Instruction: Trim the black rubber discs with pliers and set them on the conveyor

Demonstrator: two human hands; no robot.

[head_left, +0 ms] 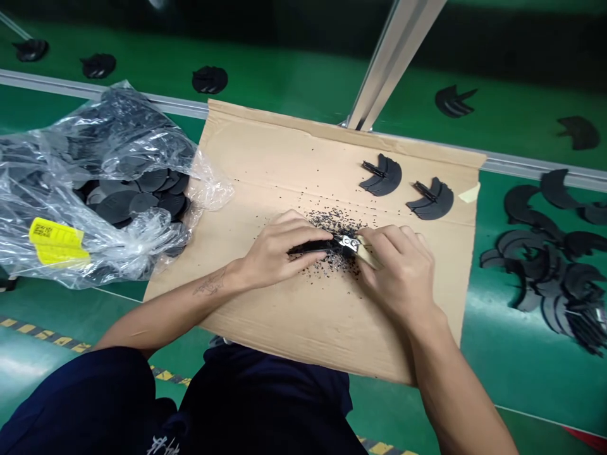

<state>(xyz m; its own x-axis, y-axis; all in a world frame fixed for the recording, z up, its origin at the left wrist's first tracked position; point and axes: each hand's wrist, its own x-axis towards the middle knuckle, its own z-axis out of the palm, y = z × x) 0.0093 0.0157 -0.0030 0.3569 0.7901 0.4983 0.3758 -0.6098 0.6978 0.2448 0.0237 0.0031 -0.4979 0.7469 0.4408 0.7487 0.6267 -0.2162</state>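
Note:
My left hand [277, 249] is closed on a black plastic part [310, 246], pressing it down on a cardboard sheet [284, 164]. My right hand [401, 268] is closed round a small blade tool [351, 244] whose metal tip touches the part's right end. Black shavings [334, 221] lie scattered around both hands. Two fan-shaped stacks of black parts [382, 175] [431, 199] rest on the cardboard beyond my right hand.
A clear plastic bag [104, 183] full of black round parts, with a yellow label [57, 240], lies at the left. A heap of black curved parts [550, 259] lies on the green surface at the right. A metal rail [393, 57] rises behind the cardboard.

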